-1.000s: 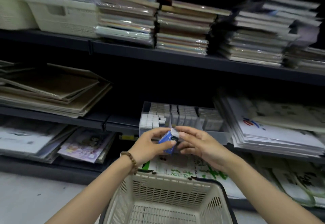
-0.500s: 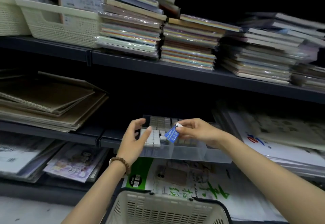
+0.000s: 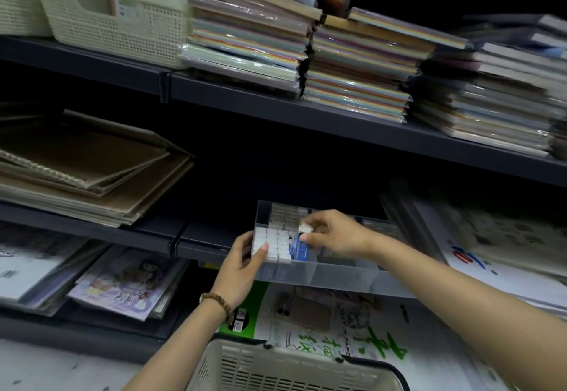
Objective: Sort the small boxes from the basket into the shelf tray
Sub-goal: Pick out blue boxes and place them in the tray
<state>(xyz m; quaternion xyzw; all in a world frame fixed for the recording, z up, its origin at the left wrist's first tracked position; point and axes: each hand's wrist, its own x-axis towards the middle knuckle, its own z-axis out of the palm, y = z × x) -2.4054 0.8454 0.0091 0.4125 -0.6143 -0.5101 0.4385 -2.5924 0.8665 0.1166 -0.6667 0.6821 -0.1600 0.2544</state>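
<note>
Two hands busy at the shelf tray (image 3: 337,274). My right hand (image 3: 334,232) pinches a blue box (image 3: 299,249), white end up, fingertips curled on it. The box is partly down in the gap just right of the white boxes (image 3: 277,244) rowed under my left thumb. My left hand (image 3: 242,264) grips the tray's near-left corner, thumb pressed on the front row.

To do this well, I judge: hold the left grip firm, since the tray seems to jut past the shelf lip. Lower the box straight, flush to the white row, and release only once it's seated. Risks are tipping the neighbours and a tight slot.

Basket (image 3: 285,369) sits below my wrists, contents hidden. Wrapped paper stacks (image 3: 352,62) sit on the shelf above the hands, brown pads (image 3: 92,169) up-left of the left hand. Printed paper packs (image 3: 306,323) lie under the tray.
</note>
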